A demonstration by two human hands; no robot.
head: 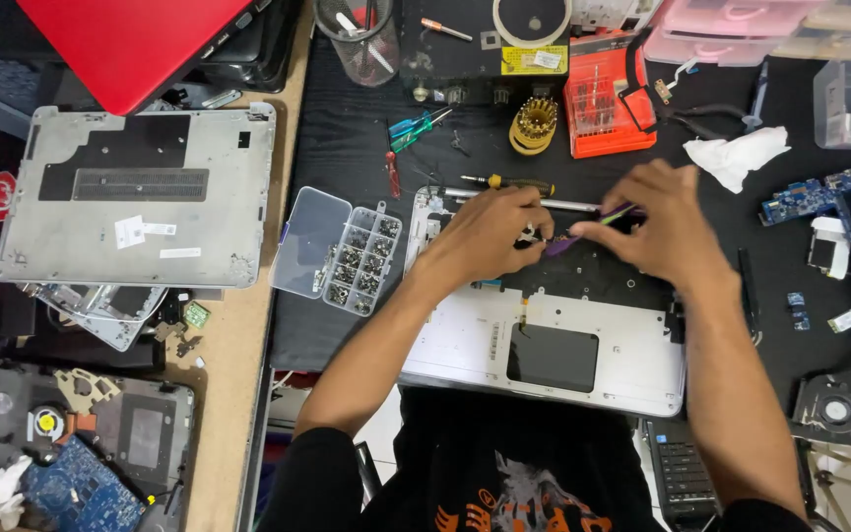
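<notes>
A white laptop palmrest shell (465,345) lies upside down on the black mat in front of me, its dark touchpad plate (552,357) facing up. My left hand (490,232) presses down on the shell's upper part near the hinge bar (568,205). My right hand (662,222) pinches a thin purple tool (598,219), its tip pointing left toward my left fingers. What lies under the fingertips is hidden.
A clear compartment box of screws (359,258) sits left of the shell. A grey laptop bottom cover (140,197) lies further left. Behind are an orange bit case (608,103), screwdrivers (509,181), a tissue (736,156) and a blue circuit board (839,202); a fan (836,412) at right.
</notes>
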